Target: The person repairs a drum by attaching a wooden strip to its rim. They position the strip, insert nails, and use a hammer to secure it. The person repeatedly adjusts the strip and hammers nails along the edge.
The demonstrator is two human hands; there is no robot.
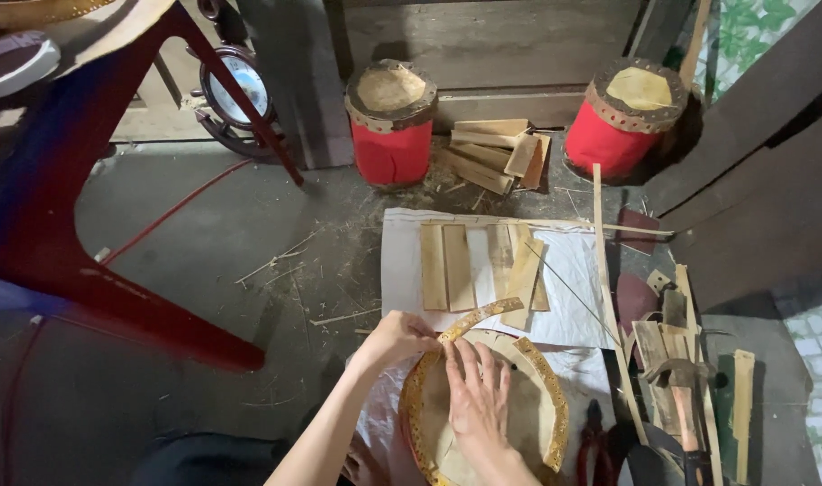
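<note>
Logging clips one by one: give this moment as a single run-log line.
left hand: pinching gold-studded strip | right hand: flat on drum skin | nearby: wooden slats, red drums

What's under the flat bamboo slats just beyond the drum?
The bamboo slats lie on a white sheet spread over the grey floor. The drum and both hands, left hand and right hand, cover the sheet's near part, so that stays unseen.
</note>
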